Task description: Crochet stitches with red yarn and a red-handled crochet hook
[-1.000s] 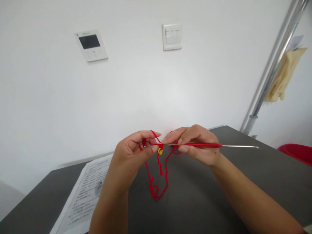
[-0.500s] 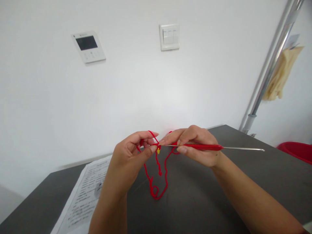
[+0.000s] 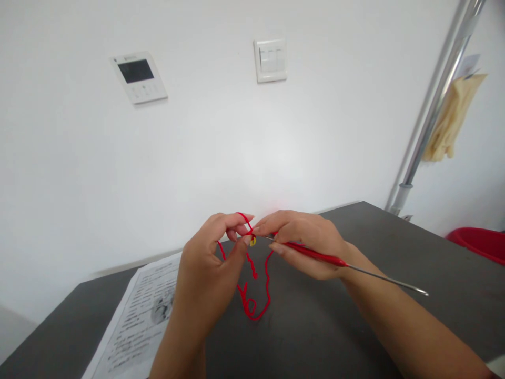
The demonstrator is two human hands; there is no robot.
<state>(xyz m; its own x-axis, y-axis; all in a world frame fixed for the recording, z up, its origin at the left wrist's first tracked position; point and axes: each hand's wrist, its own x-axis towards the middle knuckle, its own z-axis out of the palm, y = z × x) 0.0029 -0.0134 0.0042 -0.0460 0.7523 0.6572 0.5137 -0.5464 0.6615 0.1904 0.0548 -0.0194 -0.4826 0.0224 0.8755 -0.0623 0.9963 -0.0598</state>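
Note:
My left hand [image 3: 215, 252] pinches a small piece of red crochet between thumb and fingers, with red yarn [image 3: 268, 287] looped over its index finger. A yellow stitch marker [image 3: 253, 241] hangs from the crochet piece just beside the thumb tip. In my right hand [image 3: 307, 242] is a crochet hook [image 3: 325, 257] with a red handle and metal ends. Its left tip reaches the stitches at my left fingertips; the other end slants down to the right. Below the hands a short yarn tail dangles, and a loop of yarn lies on the table. The hook's working tip is hidden.
Printed sheets of paper [image 3: 134, 321] lie on the dark table [image 3: 315, 337] at left. Behind is a white wall with an intercom panel [image 3: 140, 78] and a light switch [image 3: 270, 60]. A metal pole [image 3: 437, 100], pale gloves [image 3: 453, 118] and a red basin [image 3: 479, 242] are at right.
The crochet hook has tilted, its free right end swinging down. My right hand has turned and shifted slightly left. The yellow stitch marker sits a little further left.

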